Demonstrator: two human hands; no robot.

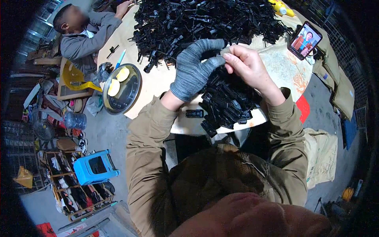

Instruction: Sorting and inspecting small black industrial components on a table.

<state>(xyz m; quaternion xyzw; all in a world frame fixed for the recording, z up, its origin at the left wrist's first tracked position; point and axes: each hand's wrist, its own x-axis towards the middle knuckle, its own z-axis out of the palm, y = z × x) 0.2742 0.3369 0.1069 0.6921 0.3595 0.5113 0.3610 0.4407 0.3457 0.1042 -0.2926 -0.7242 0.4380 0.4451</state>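
Note:
My left hand (193, 69) wears a grey knitted glove. Its thumb and index finger curve in toward the fingertips of my bare right hand (250, 68). Both hands are closed and meet over the table, around a small greyish bit that I cannot make out; it may be a fingertip of the glove. Below them, at the table's near edge, lies a small heap of black plastic parts (229, 100). One loose black part (194, 113) rests just left of that heap. Beyond my hands spreads a large pile of similar black pieces (209, 23).
A round metal tray (132, 100) with yellow-and-white pieces sits at the left edge of the table (276, 65), beside a blue-and-white pen (121, 58). A phone (305, 40) stands upright at right. Another person (81, 39) sits far left. A blue plastic stool (96, 166) is on the floor.

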